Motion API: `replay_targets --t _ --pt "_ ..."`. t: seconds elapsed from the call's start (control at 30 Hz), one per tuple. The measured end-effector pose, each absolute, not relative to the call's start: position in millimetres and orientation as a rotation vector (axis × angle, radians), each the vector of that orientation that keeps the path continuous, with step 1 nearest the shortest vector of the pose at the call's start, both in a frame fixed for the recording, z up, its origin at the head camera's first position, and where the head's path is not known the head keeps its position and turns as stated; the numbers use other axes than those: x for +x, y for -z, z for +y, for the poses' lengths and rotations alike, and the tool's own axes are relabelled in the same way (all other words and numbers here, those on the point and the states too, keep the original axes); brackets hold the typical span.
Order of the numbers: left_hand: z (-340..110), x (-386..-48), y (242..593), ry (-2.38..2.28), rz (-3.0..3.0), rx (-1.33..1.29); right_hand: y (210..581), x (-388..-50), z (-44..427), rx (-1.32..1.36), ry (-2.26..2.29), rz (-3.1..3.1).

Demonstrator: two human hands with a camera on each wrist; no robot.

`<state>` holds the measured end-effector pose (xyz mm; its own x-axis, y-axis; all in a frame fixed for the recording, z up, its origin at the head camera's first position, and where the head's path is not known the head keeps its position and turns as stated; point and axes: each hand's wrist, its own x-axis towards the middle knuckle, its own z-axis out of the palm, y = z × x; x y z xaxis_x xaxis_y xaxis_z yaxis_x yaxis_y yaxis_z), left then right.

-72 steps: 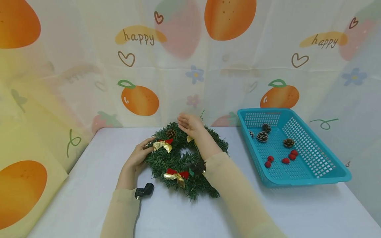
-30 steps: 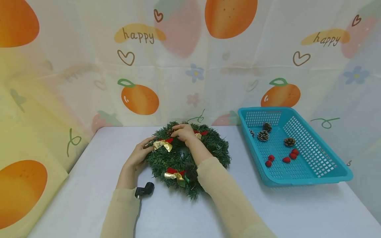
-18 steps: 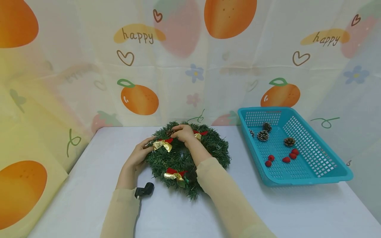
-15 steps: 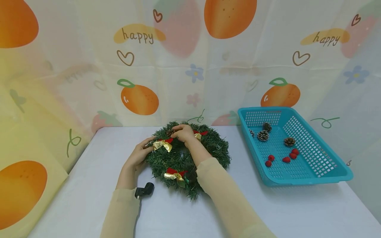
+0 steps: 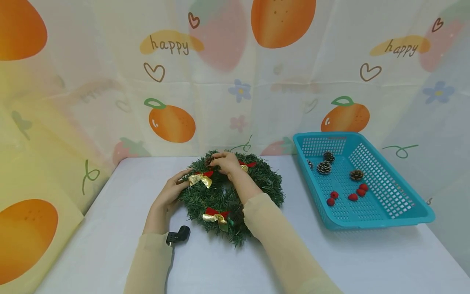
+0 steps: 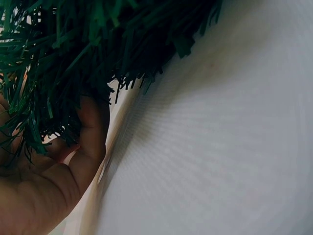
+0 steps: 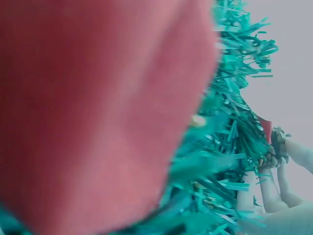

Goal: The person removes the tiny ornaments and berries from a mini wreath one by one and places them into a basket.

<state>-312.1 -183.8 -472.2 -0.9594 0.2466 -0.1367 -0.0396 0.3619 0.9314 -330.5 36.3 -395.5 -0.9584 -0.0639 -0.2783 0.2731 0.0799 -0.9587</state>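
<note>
A green tinsel wreath [image 5: 205, 200] lies on the table with red-and-gold bows on it, one at the left [image 5: 200, 179], one at the front [image 5: 216, 217] and one partly covered at the back [image 5: 247, 165]. My left hand [image 5: 170, 192] grips its left rim; in the left wrist view, fingers [image 6: 90, 142] curl under the greenery. At the back of the wreath, my right hand [image 5: 228, 164] pinches a brown pine cone [image 5: 209, 160]. The right wrist view shows this pine cone [image 7: 279, 142] between thumb and fingers, while a large blurred red surface [image 7: 98, 112] covers its left side.
A blue plastic basket [image 5: 374, 225] stands at the right, holding several pine cones [image 5: 324, 167] and several red berries [image 5: 353, 197]. The white table [image 5: 213, 269] ends at a fruit-printed cloth [image 5: 275, 98] behind. Black cameras sit on the wrists.
Earlier my right hand hovered over the back of the wreath with fingers extended; it has come down and left onto the pine cone. My left hand has stayed on the rim.
</note>
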Motion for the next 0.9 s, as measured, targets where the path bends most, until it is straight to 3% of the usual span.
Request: replay_targets --t 0.9 --pt "-184 -311 472 -1.672 2.341 0.198 363 -332 46 0.184 2.103 1.882"
